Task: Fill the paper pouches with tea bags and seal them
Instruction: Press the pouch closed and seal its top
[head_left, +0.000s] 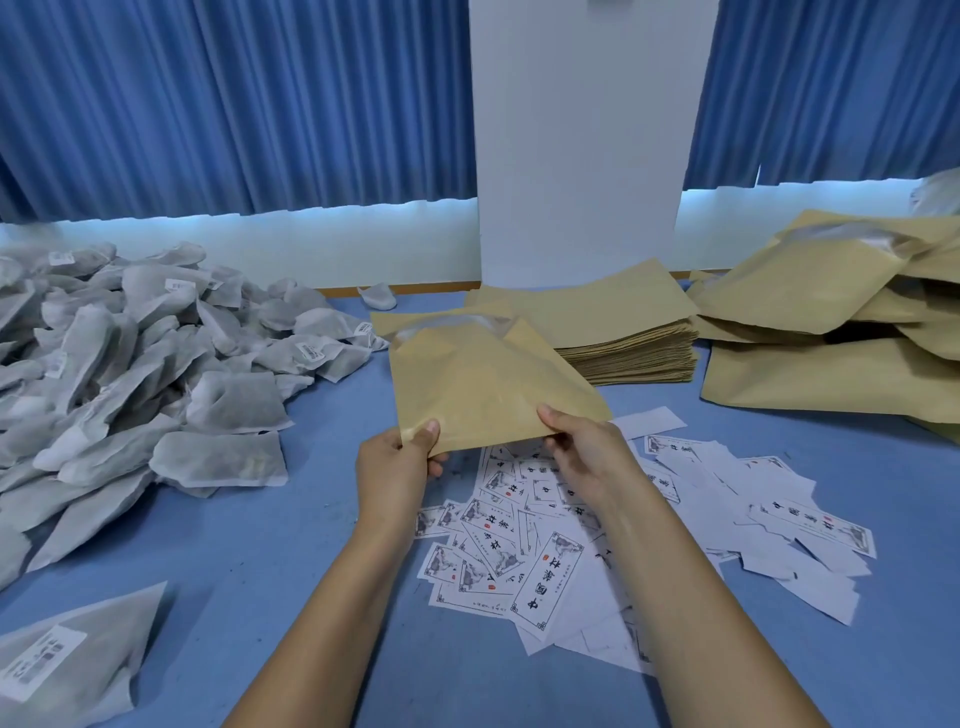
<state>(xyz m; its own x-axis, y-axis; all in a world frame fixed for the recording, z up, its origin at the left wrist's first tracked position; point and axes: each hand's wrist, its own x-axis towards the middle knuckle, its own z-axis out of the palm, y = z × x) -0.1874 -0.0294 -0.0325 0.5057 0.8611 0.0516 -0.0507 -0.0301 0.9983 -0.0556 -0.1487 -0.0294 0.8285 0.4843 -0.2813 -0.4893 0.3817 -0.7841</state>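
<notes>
Both forearms reach forward; the left hand (397, 457) and right hand (584, 449) each pinch the near edge of a tan paper pouch (488, 384), raised tilted above the worktop (270, 545), its far mouth gaping open.

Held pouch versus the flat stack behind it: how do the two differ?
The held pouch is a single one, raised at its near edge, pinched there by the left hand and right hand; the stack is many, lying flat on the table. The held pouch bulges, its far mouth open on a pale lining; the stack's pouches are pressed flat and closed. Both are the same tan paper.
</notes>
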